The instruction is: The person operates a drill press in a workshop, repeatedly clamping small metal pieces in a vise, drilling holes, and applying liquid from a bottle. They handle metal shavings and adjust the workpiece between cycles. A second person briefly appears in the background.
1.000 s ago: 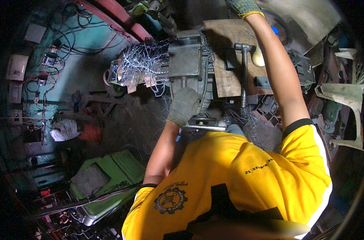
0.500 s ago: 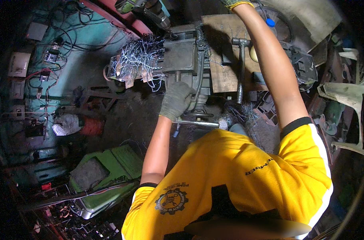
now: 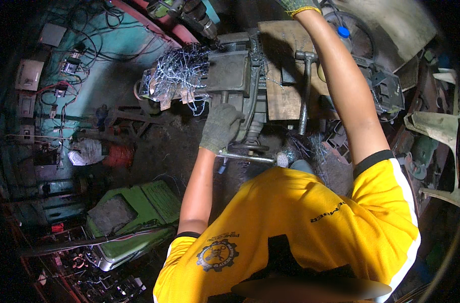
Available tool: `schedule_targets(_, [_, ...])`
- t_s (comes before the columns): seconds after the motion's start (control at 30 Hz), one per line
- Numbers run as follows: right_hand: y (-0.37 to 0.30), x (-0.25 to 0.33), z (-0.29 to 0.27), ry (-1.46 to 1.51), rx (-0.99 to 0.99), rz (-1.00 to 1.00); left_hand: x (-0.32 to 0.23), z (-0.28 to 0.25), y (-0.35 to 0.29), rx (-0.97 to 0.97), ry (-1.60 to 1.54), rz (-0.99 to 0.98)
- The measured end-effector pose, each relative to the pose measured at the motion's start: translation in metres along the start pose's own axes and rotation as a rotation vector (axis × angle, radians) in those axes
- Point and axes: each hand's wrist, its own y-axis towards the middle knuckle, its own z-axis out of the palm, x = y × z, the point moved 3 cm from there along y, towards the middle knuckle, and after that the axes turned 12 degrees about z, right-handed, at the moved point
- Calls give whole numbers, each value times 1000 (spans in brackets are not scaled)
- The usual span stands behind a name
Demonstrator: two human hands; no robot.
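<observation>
My left hand (image 3: 221, 127), in a grey work glove, is curled around the near end of a machine vise (image 3: 229, 73), just below its threaded screw (image 3: 225, 97). A crank handle (image 3: 247, 157) with a pale round end lies just below that hand. Beyond the vise, a drill chuck (image 3: 207, 28) points its bit down near the far left corner of the vise. My right arm stretches far forward; only the yellow-cuffed, green-grey gloved part of my right hand (image 3: 296, 7) shows at the top edge, its fingers out of view.
Curly metal shavings (image 3: 179, 70) heap left of the vise. A hammer (image 3: 305, 91) lies over a wooden board (image 3: 283, 103) on the right, near a blue-capped bottle (image 3: 343, 33). A green machine cover (image 3: 139, 214) stands lower left; wires and switch boxes (image 3: 30, 74) line the teal wall.
The view has shifted slightly. My left hand stays on the vise and my right arm stays stretched forward, with no clear change in grip.
</observation>
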Motion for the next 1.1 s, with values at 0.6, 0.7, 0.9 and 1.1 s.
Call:
schedule_targets(0.6, [0,-1,-4,58,-46,-5,5,2,-4,53,-48,-44])
schedule_targets(0.7, [-1,-4,-1,62,-38,0,4,3,-6,22,-18,-31])
schedule_targets(0.9, [-1,-8,3,21,-107,-52,3,0,-4,55,-33,-58])
schedule_targets(1.1, [0,-7,1,62,-86,-27,-3,-5,2,12,-27,-42])
